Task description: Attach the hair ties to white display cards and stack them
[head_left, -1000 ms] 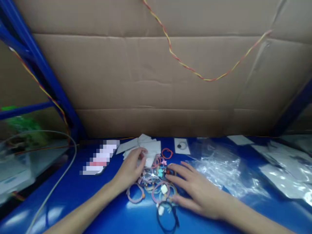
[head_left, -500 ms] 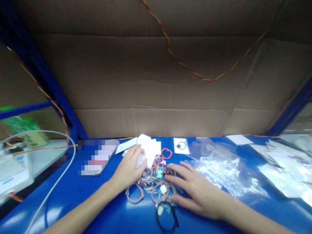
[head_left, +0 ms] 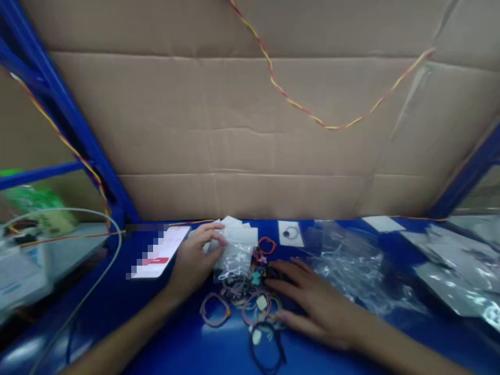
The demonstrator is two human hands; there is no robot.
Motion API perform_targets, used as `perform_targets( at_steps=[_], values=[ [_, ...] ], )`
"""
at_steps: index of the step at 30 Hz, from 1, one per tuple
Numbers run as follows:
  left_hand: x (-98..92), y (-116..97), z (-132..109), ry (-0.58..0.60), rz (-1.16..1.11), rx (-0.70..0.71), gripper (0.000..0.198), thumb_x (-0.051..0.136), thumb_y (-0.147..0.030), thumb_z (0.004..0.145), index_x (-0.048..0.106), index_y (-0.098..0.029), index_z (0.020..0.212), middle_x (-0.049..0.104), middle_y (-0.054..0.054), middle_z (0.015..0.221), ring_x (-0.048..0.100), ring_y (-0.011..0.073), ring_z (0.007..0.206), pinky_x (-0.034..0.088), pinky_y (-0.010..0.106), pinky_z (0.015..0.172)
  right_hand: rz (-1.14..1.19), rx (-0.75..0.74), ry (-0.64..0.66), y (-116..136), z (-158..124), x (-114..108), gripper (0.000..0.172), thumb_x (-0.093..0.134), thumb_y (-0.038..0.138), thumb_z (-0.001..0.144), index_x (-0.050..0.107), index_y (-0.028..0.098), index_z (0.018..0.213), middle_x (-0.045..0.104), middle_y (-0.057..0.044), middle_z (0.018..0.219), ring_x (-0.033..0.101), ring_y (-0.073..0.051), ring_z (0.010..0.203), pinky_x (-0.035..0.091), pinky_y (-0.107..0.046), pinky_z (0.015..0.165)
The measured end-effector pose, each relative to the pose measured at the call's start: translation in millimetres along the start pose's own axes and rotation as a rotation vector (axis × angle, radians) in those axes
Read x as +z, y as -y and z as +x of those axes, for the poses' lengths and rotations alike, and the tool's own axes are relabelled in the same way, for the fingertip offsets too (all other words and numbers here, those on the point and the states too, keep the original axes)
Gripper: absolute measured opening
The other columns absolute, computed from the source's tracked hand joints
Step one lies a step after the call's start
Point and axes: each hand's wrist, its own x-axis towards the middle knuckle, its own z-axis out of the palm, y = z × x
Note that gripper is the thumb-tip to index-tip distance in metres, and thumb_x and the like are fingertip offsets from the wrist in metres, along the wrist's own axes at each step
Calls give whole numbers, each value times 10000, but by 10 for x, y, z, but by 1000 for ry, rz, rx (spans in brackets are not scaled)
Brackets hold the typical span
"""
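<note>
On the blue table lies a pile of coloured hair ties with small charms. My left hand is closed on a small clear plastic bag, lifted just above the pile's far-left side. My right hand lies flat and open on the right edge of the pile, fingers spread and pointing left. A black hair tie lies nearest me, and a pink one lies at the left of the pile.
White cards lie behind the pile, and one card holding a ring sits to their right. Crumpled clear bags cover the table's right side. A phone lies left. A cardboard wall stands behind, and a grey cable hangs at left.
My left hand has picked a clear plastic bag up from the pile and drawn it back and left. My right hand has barely moved.
</note>
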Motion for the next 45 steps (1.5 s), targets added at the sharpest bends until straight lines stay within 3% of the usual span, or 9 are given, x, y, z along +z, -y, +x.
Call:
perform_targets(
  at_steps=[5, 14, 17, 23, 29, 34, 37, 40, 45],
  values=[
    [-73, 58, 77, -78, -223, -214, 191, 851, -309, 671, 704, -190, 648, 828, 135, 995, 756, 327, 988, 588, 359, 797, -16, 1, 10, -14, -5, 1, 540, 493, 513, 1048, 511, 241, 1514, 478, -157, 1584, 417, -314, 1479, 285, -557, 1245],
    [-11, -68, 45, -188, -478, -344, 249, 893, -290, 622, 684, -184, 706, 819, 60, 867, 753, 247, 929, 569, 312, 820, -15, -5, -64, -55, -26, 23, 587, 499, 499, 1048, 408, 270, 1581, 365, -136, 1663, 285, -333, 1549, 229, -591, 1258],
    [72, -225, -75, -115, -525, -391, 275, 902, -308, 628, 669, -172, 683, 823, 98, 924, 760, 267, 898, 583, 320, 753, 10, -28, -137, -26, -22, -1, 605, 528, 444, 1042, 361, 267, 1596, 296, -127, 1696, 256, -323, 1561, 228, -566, 1265],
    [254, -393, -320, 104, -621, -478, 265, 887, -241, 654, 629, -186, 633, 818, 74, 879, 753, 240, 826, 553, 289, 694, 188, -113, -176, 72, -34, -31, 674, 530, 401, 1040, 259, 221, 1629, 403, -151, 1644, 356, -317, 1521, 272, -517, 1257],
    [297, -348, -368, 101, -556, -394, 201, 864, -215, 647, 668, -193, 607, 815, 83, 866, 752, 271, 893, 562, 329, 768, 433, 5, -366, 48, -88, 28, 533, 462, 510, 1052, 478, 255, 1520, 591, -142, 1493, 580, -327, 1340, 498, -464, 1099],
    [278, -401, -383, 74, -505, -369, 175, 846, -213, 668, 682, -193, 609, 818, 88, 891, 749, 272, 899, 561, 334, 784, 420, -26, -393, 22, -110, 17, 655, 462, 709, 975, 573, 273, 1451, 656, -128, 1425, 564, -378, 1354, 345, -579, 1201],
    [278, -391, -374, 74, -517, -369, 194, 857, -211, 660, 672, -191, 603, 818, 83, 889, 750, 274, 913, 561, 335, 808, 407, -5, -368, 44, -92, 8, 493, 480, 579, 1028, 616, 293, 1405, 712, -89, 1350, 606, -343, 1311, 277, -578, 1239],
    [283, -325, -350, 71, -559, -387, 237, 880, -232, 673, 651, -190, 628, 808, 59, 846, 751, 257, 899, 556, 324, 827, 443, 74, -380, 51, -50, 11, 377, 408, 391, 1085, 727, 283, 1254, 783, -44, 1202, 722, -279, 1088, 303, -540, 1237],
    [284, -271, -320, 61, -633, -414, 269, 914, -261, 687, 663, -166, 709, 776, 32, 782, 721, 180, 765, 541, 244, 731, 652, 275, -551, -33, 3, 22, 378, 500, 443, 1043, 810, 229, 1065, 805, -62, 1100, 713, -309, 1059, 492, -476, 1058]
  ],
)
